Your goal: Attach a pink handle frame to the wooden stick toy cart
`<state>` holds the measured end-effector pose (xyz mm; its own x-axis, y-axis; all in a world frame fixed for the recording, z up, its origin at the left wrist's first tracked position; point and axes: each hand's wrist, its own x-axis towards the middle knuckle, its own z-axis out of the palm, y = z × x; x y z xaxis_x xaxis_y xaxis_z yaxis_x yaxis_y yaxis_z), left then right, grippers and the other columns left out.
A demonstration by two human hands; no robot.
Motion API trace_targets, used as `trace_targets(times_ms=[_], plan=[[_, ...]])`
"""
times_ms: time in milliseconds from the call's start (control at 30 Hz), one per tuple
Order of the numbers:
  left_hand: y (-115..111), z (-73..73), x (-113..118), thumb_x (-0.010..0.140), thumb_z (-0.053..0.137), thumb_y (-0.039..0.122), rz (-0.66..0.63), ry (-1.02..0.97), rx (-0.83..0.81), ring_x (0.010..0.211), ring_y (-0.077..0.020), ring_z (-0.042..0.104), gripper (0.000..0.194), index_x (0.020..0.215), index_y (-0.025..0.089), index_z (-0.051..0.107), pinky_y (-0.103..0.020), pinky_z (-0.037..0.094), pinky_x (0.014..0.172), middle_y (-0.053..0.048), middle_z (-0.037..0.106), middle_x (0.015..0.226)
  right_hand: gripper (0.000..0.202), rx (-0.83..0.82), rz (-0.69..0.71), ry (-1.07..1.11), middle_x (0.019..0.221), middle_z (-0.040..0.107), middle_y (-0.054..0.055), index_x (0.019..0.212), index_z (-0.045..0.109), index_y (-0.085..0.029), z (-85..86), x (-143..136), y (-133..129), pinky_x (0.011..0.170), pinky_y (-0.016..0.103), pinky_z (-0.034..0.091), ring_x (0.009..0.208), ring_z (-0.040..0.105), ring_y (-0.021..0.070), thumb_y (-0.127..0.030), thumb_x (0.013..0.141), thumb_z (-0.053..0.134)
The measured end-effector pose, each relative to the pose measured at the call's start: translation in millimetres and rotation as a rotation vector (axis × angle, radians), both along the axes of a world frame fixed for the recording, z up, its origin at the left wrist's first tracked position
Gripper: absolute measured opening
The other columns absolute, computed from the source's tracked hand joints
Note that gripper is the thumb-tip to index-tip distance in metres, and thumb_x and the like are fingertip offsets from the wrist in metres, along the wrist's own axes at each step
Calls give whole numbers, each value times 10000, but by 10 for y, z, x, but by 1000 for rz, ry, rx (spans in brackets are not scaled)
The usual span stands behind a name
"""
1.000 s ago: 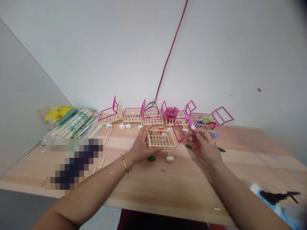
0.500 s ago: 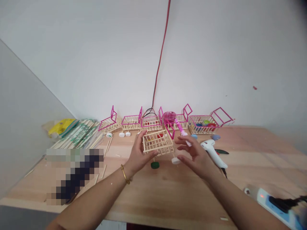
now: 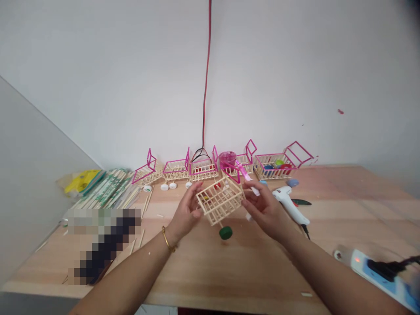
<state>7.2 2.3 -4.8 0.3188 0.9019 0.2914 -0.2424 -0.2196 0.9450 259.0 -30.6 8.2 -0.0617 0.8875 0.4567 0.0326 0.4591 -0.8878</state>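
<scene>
A small cart of pale wooden sticks (image 3: 219, 201) is tilted above the table between my hands, with a green bottle-cap wheel (image 3: 225, 232) hanging from its underside. My right hand (image 3: 262, 208) pinches the cart's right end. At the left end, my left hand (image 3: 186, 214) has its fingers curved beside the frame, apart from one another. A pink handle (image 3: 234, 174) shows behind the cart. Past my right hand, a pink-stained brush (image 3: 243, 170) leans from a pink-stained cup (image 3: 227, 160).
Several stick carts with pink rims, one of them (image 3: 175, 169), line the wall. Bundled sticks (image 3: 110, 188) and a yellow bag (image 3: 83, 181) lie left. On the right are a white glue gun (image 3: 290, 205), a dark-bladed tool (image 3: 302, 202) and a power strip (image 3: 377, 273).
The cart has turned and tilted, its green wheel swinging right and nearer. My right hand has closed on the right end, while my left fingers have loosened. The view has shifted slightly.
</scene>
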Motion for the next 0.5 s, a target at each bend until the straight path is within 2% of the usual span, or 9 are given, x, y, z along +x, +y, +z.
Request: trace_targets(times_ms=[67, 167, 233, 300, 500], plan=[[29, -20, -7, 648, 808, 703, -28, -10, -49, 1153, -294, 621, 871, 1344, 237, 571, -422, 509, 1004, -123, 624, 1282, 322, 1, 5, 12, 1100, 628, 46, 1223, 549, -302, -4, 8, 16, 855, 339, 617, 990, 703, 167, -304, 927, 675], [43, 14, -7, 739, 817, 553, -54, -59, -190, 1005, -240, 671, 614, 1227, 215, 658, -375, 538, 911, -102, 689, 1162, 262, 65, 16, -78, 1055, 595, 34, 1157, 573, -296, -10, -7, 3, 829, 322, 618, 975, 677, 163, -260, 920, 679], [45, 67, -10, 751, 834, 477, -121, -93, -322, 938, -216, 690, 527, 1171, 193, 690, -337, 540, 851, -96, 717, 1093, 262, 122, 22, -167, 1069, 575, 43, 1152, 586, -294, -12, -25, -25, 826, 332, 616, 992, 653, 174, -227, 917, 678], [56, 111, -17, 730, 865, 409, -135, -106, -394, 878, -195, 698, 472, 1111, 174, 715, -311, 536, 815, -89, 740, 1035, 284, 168, 32, -231, 1087, 575, 52, 1171, 588, -296, -12, -34, -57, 820, 340, 610, 996, 637, 184, -202, 917, 673], [89, 131, -7, 682, 901, 349, -115, 30, -340, 812, -157, 679, 385, 982, 148, 763, -271, 525, 792, -61, 761, 924, 379, 301, 4, -359, 1108, 616, 67, 1237, 565, -293, 18, 2, -114, 789, 370, 578, 866, 610, 179, -178, 900, 693]])
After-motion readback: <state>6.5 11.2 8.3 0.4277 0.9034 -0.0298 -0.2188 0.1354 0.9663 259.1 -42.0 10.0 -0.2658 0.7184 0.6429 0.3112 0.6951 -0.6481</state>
